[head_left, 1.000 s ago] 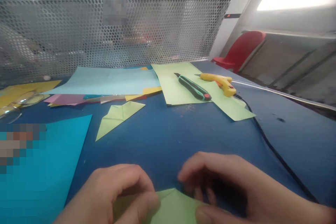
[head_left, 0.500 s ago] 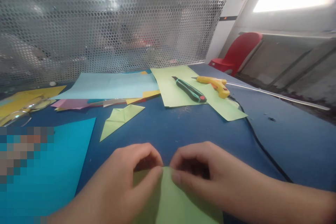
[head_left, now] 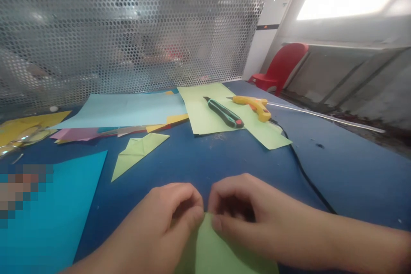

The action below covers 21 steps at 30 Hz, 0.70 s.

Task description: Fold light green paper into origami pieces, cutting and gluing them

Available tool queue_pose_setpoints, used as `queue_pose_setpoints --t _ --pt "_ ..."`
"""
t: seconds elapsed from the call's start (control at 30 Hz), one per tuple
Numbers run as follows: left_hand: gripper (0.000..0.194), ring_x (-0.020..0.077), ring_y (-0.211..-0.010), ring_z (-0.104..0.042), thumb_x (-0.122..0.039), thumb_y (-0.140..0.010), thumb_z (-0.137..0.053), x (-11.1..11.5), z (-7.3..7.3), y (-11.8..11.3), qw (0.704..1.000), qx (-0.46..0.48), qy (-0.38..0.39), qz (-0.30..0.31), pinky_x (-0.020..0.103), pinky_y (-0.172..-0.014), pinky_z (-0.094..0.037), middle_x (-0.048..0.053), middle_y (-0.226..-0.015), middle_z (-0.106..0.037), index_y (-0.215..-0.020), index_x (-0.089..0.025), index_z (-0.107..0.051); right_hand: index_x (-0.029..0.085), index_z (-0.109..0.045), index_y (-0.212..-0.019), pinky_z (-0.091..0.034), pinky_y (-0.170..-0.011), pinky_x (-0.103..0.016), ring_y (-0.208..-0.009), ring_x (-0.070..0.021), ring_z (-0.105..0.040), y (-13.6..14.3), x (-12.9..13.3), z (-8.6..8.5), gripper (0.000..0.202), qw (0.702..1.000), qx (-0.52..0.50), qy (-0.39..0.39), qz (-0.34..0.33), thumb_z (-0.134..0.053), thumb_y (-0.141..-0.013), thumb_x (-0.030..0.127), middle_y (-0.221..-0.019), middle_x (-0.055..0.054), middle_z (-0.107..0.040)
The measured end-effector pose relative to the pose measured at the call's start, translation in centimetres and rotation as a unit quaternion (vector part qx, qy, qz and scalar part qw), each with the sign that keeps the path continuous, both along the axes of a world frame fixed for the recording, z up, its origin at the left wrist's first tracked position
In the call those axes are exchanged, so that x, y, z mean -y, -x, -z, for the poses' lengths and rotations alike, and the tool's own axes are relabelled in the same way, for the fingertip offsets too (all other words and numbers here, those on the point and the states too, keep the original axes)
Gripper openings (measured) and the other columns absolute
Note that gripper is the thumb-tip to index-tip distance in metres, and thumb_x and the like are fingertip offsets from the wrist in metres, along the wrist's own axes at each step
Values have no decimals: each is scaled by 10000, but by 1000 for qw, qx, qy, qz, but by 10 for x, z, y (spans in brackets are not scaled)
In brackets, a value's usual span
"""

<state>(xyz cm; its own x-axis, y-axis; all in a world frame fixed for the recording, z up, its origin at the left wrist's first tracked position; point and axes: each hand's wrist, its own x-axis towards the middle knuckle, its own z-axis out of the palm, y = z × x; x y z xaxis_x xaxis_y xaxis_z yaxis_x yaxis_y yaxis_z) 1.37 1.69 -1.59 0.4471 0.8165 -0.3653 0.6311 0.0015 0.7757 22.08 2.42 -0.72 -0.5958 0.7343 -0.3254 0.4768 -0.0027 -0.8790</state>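
Note:
A light green paper (head_left: 221, 252) lies at the bottom centre, its far edge pinched by both hands. My left hand (head_left: 170, 222) has thumb and fingers closed on the edge from the left. Close beside it, my right hand (head_left: 250, 218) pinches the same edge from the right, its fingers curled. Beyond my left hand rests a folded green paper piece (head_left: 138, 152) with creases. Farther back, a black and teal utility knife (head_left: 224, 113) lies on green sheets (head_left: 199, 120), with a yellow glue gun (head_left: 253, 105) to its right.
On the blue table (head_left: 337, 171) a black cord (head_left: 302, 169) runs along the right. A bright blue sheet (head_left: 77, 197) is at the left, partly under a pixelated patch. Pale blue paper (head_left: 128, 109) lies near the perforated metal screen (head_left: 135, 30). A red chair (head_left: 282, 68) stands beyond.
The view has shifted, so the table items appear farther left. Both hands still pinch the green paper, and their fingertips sit slightly lower in the picture.

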Motion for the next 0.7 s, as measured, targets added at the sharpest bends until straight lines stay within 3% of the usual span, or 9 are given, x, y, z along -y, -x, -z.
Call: queue_pose_setpoints --t 0.13,0.27,0.43,0.7 --pt "279 171 -722 -447 -514 -852 -528 -1 0 0 998 17 58 -19 291 -638 -361 -48 -739 -515 -757 -252 -533 182 -602 -736 -339 -495 -195 -556 -85 -424 2 -1 1 119 1000 3 4 8 -589 -850 213 -594 67 -485" --pt "214 154 -676 -395 -454 -828 -558 2 -4 -4 997 28 68 -29 275 -608 -331 -66 -688 -457 -758 -251 -572 179 -597 -719 -342 -516 -199 -589 -92 -426 6 0 5 176 1000 -1 -3 30 -586 -877 258 -619 55 -495" --pt "191 154 -704 -411 -428 -784 -553 2 -12 -6 995 34 92 -35 261 -646 -353 -65 -699 -457 -722 -248 -547 180 -594 -702 -337 -512 -198 -576 -87 -414 9 0 10 143 999 -4 8 43 -603 -831 241 -610 55 -496" --pt "143 148 -694 -406 -382 -776 -577 -5 -11 0 992 54 105 -34 245 -634 -341 -66 -702 -484 -758 -244 -608 190 -578 -692 -316 -484 -180 -544 -67 -393 9 -2 15 49 997 -18 29 64 -593 -733 167 -583 74 -467"
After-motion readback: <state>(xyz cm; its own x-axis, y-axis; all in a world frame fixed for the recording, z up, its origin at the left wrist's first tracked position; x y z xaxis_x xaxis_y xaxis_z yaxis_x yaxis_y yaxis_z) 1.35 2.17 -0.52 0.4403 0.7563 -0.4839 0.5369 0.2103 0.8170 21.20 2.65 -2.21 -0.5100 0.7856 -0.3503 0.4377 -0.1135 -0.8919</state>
